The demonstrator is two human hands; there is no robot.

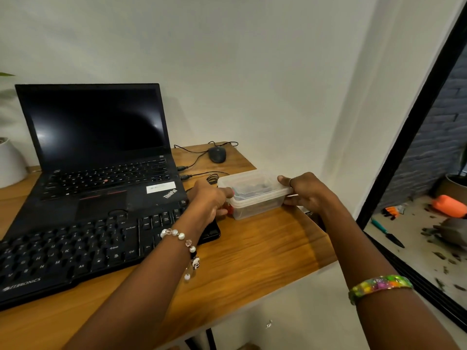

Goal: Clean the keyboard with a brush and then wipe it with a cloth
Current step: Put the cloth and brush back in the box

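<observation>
Right now both hands grip a clear plastic box (254, 195) that sits on the wooden desk (265, 251), right of the keyboard (75, 251). The left hand (211, 200) holds the box's left end, thumb over the rim and fingers curled below it; something red shows by those fingers, too hidden to name. The right hand (304, 195) holds the right end, thumb on the lid edge and fingers curled round the side. Dark items lie inside the box, but the cloudy plastic hides what they are, so a brush or cloth cannot be made out.

The keyboard is black and lies at the near left of the desk, its right end under the left forearm. Just beyond it, touching its far edge, stands an open black laptop (101, 157) with a dark screen. A black mouse (217, 154) rests at the far edge of the desk, well apart from the box, its cable (194, 161) looping toward the laptop's right side.

A bead bracelet (184, 245) hangs on the left wrist, and a many-coloured bangle (380, 286) circles the right forearm. At far left stands a white pot (11, 161). Past the black frame (404, 132) on the right, an orange object (449, 205) lies on a littered floor.
</observation>
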